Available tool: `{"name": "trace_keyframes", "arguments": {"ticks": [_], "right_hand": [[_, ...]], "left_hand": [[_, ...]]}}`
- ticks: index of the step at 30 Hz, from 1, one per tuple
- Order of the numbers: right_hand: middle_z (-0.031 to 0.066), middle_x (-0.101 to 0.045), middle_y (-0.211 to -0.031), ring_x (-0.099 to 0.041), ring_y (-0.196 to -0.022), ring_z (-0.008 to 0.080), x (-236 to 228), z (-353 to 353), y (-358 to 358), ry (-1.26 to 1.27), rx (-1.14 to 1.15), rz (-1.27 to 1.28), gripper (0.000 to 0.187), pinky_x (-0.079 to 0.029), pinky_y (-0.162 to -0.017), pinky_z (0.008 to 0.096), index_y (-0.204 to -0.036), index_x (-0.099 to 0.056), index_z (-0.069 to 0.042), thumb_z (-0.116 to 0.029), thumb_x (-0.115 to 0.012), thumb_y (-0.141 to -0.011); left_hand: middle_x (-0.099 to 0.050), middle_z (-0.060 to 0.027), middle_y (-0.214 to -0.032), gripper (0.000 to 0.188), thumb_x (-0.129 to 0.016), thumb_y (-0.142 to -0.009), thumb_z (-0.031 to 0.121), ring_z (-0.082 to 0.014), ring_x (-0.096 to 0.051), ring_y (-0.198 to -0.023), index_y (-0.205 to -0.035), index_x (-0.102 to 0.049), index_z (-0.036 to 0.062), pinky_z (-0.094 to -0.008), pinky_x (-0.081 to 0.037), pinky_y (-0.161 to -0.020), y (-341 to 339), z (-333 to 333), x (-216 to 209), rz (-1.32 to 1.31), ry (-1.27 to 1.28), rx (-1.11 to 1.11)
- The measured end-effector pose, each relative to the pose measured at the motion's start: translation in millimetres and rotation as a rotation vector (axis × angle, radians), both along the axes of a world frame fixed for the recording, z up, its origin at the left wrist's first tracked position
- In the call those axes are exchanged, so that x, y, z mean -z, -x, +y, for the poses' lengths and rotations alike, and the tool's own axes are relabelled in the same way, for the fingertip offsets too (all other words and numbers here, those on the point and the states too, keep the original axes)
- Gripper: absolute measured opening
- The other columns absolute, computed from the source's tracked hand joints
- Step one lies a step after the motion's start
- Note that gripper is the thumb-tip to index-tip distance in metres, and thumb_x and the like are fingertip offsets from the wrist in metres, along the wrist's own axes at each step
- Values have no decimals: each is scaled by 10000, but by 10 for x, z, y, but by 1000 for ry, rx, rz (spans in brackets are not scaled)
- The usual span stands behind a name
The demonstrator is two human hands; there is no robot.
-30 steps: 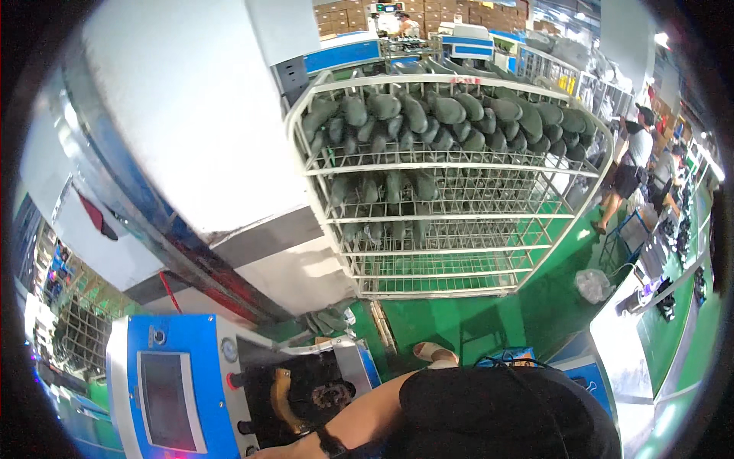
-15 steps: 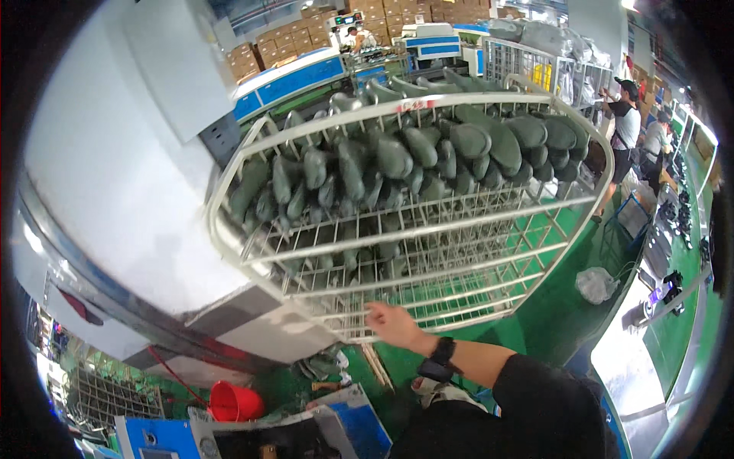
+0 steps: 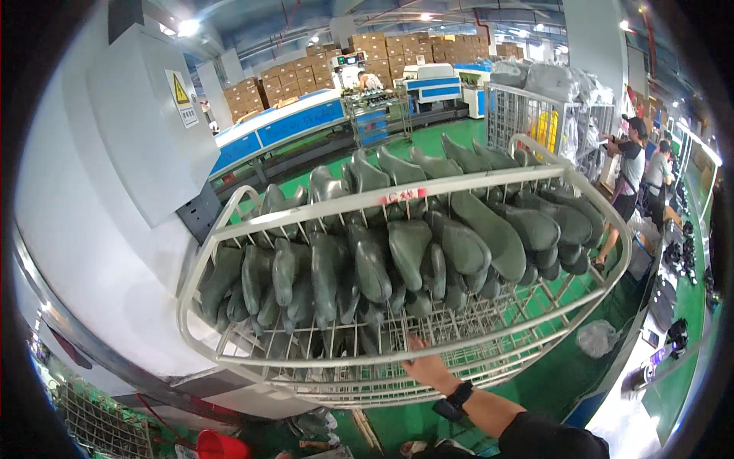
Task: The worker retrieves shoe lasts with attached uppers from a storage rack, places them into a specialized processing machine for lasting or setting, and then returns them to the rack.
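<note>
A white wire rack [image 3: 306, 358] on several levels fills the middle of the view. Its top shelf is packed with several dark green shoe lasts [image 3: 409, 245] standing on pegs. My left hand [image 3: 424, 366] reaches up from the lower right and its fingers curl over the rack's front rail, just below the lasts. A black watch [image 3: 459, 396] sits on that wrist, and a black sleeve covers the arm behind it. My right hand is out of sight.
A large white machine housing [image 3: 115, 191] with a yellow warning sign [image 3: 181, 90] stands close on the left. Behind the rack are a blue conveyor line [image 3: 275, 130], stacked cardboard boxes [image 3: 397, 50] and a wire cage [image 3: 535, 107]. Two people [image 3: 631, 168] work at the right. A red bucket [image 3: 218, 445] sits on the green floor.
My view has swung up from the blue control panel to the rack. My left hand left the machine below and rose to the rack's front rail.
</note>
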State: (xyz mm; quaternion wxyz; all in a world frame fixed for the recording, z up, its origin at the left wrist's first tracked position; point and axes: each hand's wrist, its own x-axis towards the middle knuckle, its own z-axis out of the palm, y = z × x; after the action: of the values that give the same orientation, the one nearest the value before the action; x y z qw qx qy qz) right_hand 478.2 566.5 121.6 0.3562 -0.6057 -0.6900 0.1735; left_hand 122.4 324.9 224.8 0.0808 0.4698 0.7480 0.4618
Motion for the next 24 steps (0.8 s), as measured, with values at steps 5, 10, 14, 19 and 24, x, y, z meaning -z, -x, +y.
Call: {"name": "trace_keyframes", "arguments": {"ticks": [5, 10, 14, 19, 24], "right_hand": [[362, -388, -1490, -551, -1180, 491, 1057, 546, 266, -91, -139, -611, 731, -443, -1030, 560, -1514, -316, 52, -383, -581, -989], [254, -618, -1243, -614, -1073, 406, 195, 658, 741, 379, -85, -172, 857, -444, -1012, 581, -1599, -197, -24, -478, -596, -992], [171, -640, -925, -605, -790, 315, 661, 779, 788, 166, -44, -73, 607, -523, -713, 490, -1406, -461, 1, -442, -581, -1009], [189, -673, -823, -637, -694, 332, 2188, 1033, 654, -178, 86, -328, 619, -517, -603, 433, -1492, -444, -82, -330, -604, -949], [200, -648, -707, -643, -651, 318, 138, 919, 1345, 223, -26, 122, 333, -489, -586, 416, -1146, -752, -86, -185, -606, -863]], "left_hand": [[-705, -185, -1126, 310, -620, -1001, 175, -324, -666, -944, -1266, -665, 19, -434, -538, -787, -170, 859, 405, 183, 376, 488], [-672, -221, -1240, 408, -609, -1019, 293, -390, -638, -1082, -1309, -637, 7, -493, -512, -931, -44, 1429, 1071, 196, 317, 634], [-665, -240, -1221, 410, -633, -982, 281, -398, -649, -1080, -1260, -638, -19, -481, -517, -936, -138, 1887, 590, 242, 363, 662], [-677, -297, -1128, 434, -703, -897, 268, -465, -630, -1114, -1169, -662, -68, -568, -493, -980, 119, 2490, 518, 135, 342, 623], [-564, -348, -1302, 663, -758, -844, 331, -520, -431, -1329, -1319, -535, -73, -581, -321, -1147, 571, 3068, 1039, 401, 265, 480]]}}
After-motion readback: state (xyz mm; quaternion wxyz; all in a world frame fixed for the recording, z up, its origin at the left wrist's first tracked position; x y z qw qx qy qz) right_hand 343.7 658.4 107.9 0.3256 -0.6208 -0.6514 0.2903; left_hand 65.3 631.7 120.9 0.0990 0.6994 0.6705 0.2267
